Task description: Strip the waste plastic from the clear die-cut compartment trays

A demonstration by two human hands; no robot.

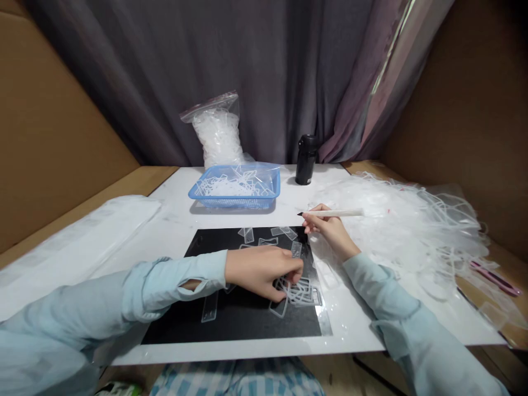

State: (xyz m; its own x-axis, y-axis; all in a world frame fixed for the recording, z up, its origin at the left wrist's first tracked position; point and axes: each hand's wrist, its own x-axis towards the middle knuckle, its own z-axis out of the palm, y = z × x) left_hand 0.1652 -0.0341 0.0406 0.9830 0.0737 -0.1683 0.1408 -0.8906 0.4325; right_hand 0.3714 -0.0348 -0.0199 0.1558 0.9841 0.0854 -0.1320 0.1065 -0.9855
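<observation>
My left hand (pixel 264 269) reaches over a black mat (pixel 251 327), fingers curled onto a pile of thin clear rectangular plastic frames (pixel 303 291). Thumb and fingers close around the pile's left side; how many frames they grip is hard to make out. Flat clear plastic pieces (pixel 209 307) lie scattered on the mat, some beyond my hand and one near its left part. To the right of the mat's far corner, my right hand (pixel 328 228) grips a white pen (pixel 340 213), its dark tip pointing left.
A blue basket (pixel 235 202) of white plastic frames stands behind the mat, with a stuffed zip bag (pixel 218 135) and a black bottle (pixel 305 159) farther back. Clear plastic bags (pixel 379 225) heap on the right, near a pink tool (pixel 495 278). White plastic sheeting (pixel 82 231) lies left.
</observation>
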